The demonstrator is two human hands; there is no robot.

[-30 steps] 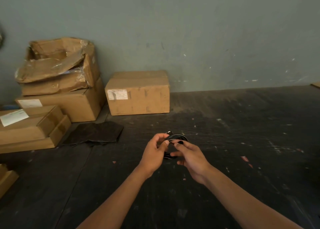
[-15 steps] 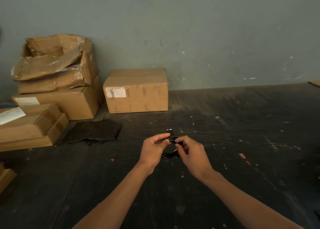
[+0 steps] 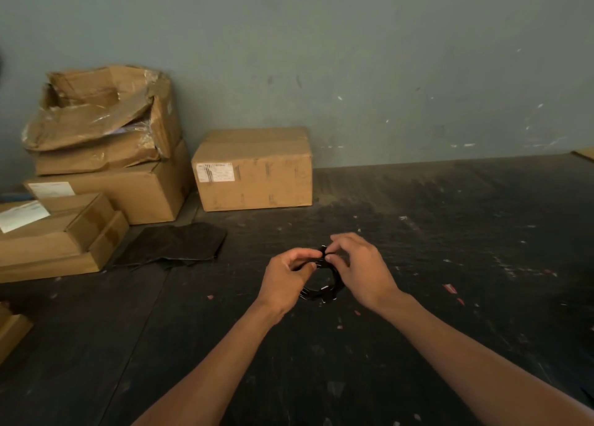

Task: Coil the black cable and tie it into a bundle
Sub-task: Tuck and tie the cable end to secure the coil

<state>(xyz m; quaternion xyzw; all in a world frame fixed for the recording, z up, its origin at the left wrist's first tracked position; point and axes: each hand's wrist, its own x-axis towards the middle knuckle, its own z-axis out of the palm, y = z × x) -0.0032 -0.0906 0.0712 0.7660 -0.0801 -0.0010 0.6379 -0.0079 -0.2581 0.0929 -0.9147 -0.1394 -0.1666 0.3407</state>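
We hold the black cable (image 3: 324, 289), already a small coil, up above the dark desk (image 3: 450, 264), between both hands. The left hand (image 3: 286, 279) has its fingers (image 3: 303, 255) closed on the coil's top-left, while the right hand (image 3: 363, 269) pinches the top of the loop where the tie seems to be going on. Our judgement: keep the left grip firm so the turns stay stacked, and cinch the wrap snug with the right before letting go.

2 bare forearms, left hand (image 3: 286, 277) and right hand (image 3: 363, 269), unsleeved, ringless
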